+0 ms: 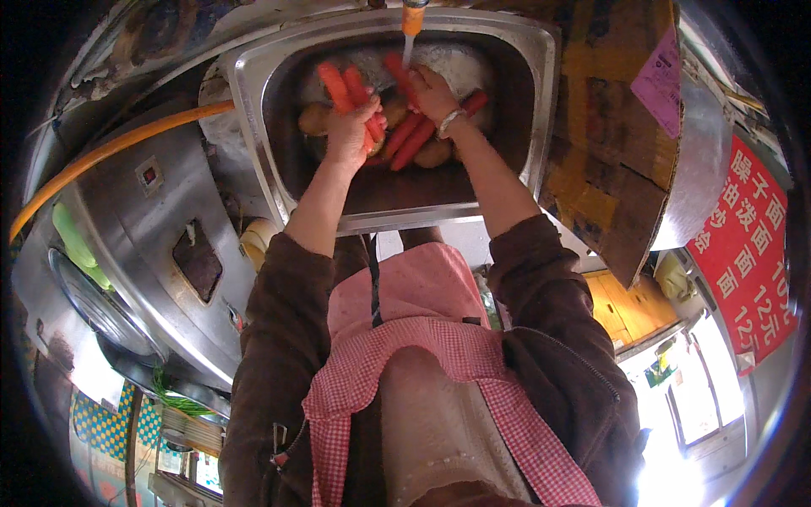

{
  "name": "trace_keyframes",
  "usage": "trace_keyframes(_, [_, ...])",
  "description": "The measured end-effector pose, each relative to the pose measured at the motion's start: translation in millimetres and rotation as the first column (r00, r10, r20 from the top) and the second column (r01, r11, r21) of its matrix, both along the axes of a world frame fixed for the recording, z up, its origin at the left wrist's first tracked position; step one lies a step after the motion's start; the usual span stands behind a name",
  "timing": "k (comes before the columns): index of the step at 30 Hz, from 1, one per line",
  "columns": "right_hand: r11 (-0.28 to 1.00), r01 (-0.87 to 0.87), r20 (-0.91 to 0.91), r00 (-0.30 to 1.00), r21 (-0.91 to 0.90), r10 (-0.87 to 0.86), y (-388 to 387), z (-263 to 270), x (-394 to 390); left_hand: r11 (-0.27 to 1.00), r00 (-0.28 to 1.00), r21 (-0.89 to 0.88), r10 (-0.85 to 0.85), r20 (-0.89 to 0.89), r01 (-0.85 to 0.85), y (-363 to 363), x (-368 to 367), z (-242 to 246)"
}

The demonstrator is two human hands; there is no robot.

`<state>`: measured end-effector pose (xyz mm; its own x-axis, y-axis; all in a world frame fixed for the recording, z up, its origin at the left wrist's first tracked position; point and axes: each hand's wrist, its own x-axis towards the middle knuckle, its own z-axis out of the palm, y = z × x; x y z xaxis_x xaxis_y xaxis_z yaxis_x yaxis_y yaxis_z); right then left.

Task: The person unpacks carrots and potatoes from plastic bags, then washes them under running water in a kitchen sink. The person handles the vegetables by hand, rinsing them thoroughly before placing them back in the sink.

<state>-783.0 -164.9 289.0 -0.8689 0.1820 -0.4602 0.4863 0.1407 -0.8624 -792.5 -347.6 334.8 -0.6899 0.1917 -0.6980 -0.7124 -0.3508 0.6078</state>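
Note:
Over a stainless steel sink (250, 120), my left hand (355, 123) is closed around a couple of peeled carrots (336, 85), their ends sticking up past the fingers. My right hand (433, 95) grips another carrot (396, 71) close beneath the running water (408, 51) from an orange-ended tap (413, 19). More carrots (415, 141) lie in the basin below my right hand. Among and under them are brown, potato-like vegetables (433, 154), one (313, 119) at the left beside my left hand. The palm sides of both hands are hidden.
A taped cardboard box (608, 127) stands against the sink's right side. An orange hose (120, 142) runs to the sink's left edge. Further left are a steel cabinet (158, 209), a round metal lid (104, 304) and green stalks (177, 396). A red sign with writing (744, 253) hangs at right.

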Motion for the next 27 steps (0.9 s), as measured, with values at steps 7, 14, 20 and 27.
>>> trace_keyframes(7, [0.995,-0.065,0.138,0.989,0.072,0.055,-7,-75,24,0.992,0.981,0.119,0.018,0.195,-0.042,31,-8,-2])
trace_keyframes(14, [0.938,-0.339,-0.260,0.915,-0.077,0.310,-6,39,6,0.973,0.986,0.173,0.142,0.082,-0.155,32,-17,23])
trace_keyframes(20, [0.949,-0.287,-0.226,0.941,-0.132,0.253,1,37,3,0.995,0.999,0.087,0.050,-0.009,-0.049,20,-27,21])
trace_keyframes(27, [0.223,-0.779,0.274,0.450,0.586,0.850,6,54,23,0.991,0.992,0.037,0.124,0.024,-0.125,-13,-12,30])
